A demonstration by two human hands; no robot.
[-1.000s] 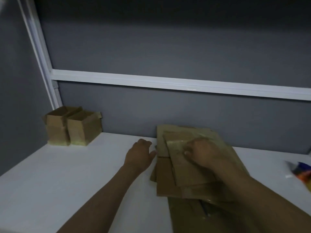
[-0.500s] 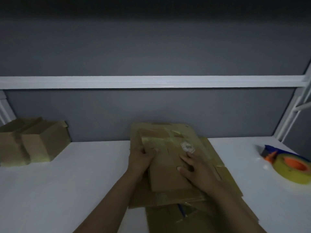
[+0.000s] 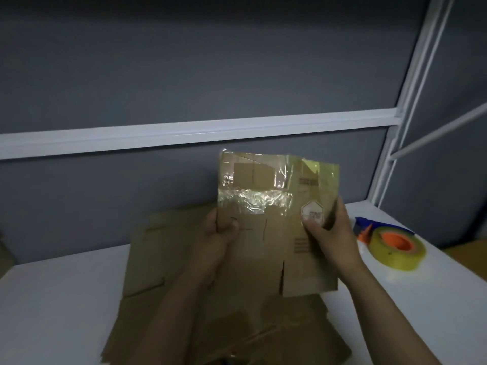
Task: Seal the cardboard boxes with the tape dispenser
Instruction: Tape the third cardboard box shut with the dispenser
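Head view, left grip (image 3: 221,233): I held the left edge of a flattened box (image 3: 266,241), thumb curled on its front face and fingers hidden behind it.
Head view, right grip (image 3: 326,233): I pinched the same box at its right edge, thumb beside the printed house mark, fingers wrapped round the back.
Flattened box: it was raised clear of the table (image 3: 52,299), upright and facing me, with crinkled strips of clear tape (image 3: 253,201) across its upper part and its lower flaps hanging loose.
Stack of flat cardboard (image 3: 163,259): more unfolded boxes lay on the table under and behind my arms; their number could not be told.
Tape dispenser (image 3: 392,241): it lay on the table just right of my right grip, yellowish roll on an orange hub, touched by neither hand.
Work done, as I judged: one box had been picked from the stack; in this view no box was set up or sealed.
Work left, as I judged: open this box into shape, fold its flaps shut, take up the dispenser and tape the seam, then repeat for the rest of the stack.
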